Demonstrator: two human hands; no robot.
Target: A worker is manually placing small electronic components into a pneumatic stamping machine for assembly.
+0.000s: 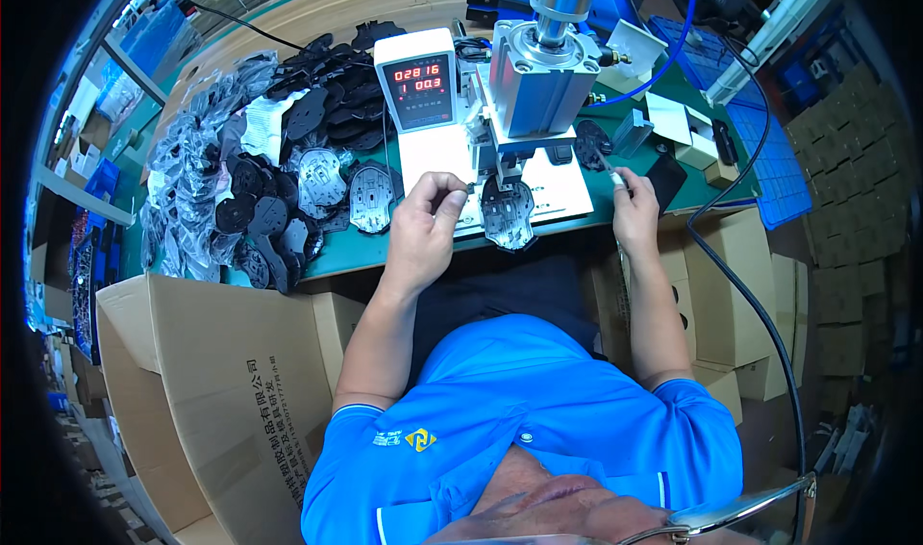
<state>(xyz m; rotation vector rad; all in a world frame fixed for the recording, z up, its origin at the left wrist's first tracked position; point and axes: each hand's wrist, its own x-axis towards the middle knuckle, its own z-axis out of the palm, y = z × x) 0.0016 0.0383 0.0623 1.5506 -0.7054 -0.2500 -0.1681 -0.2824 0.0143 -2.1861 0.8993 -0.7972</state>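
Observation:
A black moulded plastic part (510, 220) lies under the head of a bench press (540, 84), its near end overhanging the press's white base plate (569, 197). Just left of that part is my left hand (425, 228), with thumb and forefinger pinched together. Whatever they hold, if anything, is too small to make out. My right hand (636, 213) is closed round a slim pointed tool (606, 163), to the right of the base plate. The tool's tip points toward a small black part (592, 145) on the green bench. Its exact kind cannot be told.
A white control box (417, 79) with red digits stands left of the press. Black plastic parts (346, 103) and clear plastic bags (192, 180) pile up further left. A large carton (221, 382) stands at lower left, another carton (726, 285) at right. A black cable (735, 271) hangs at right.

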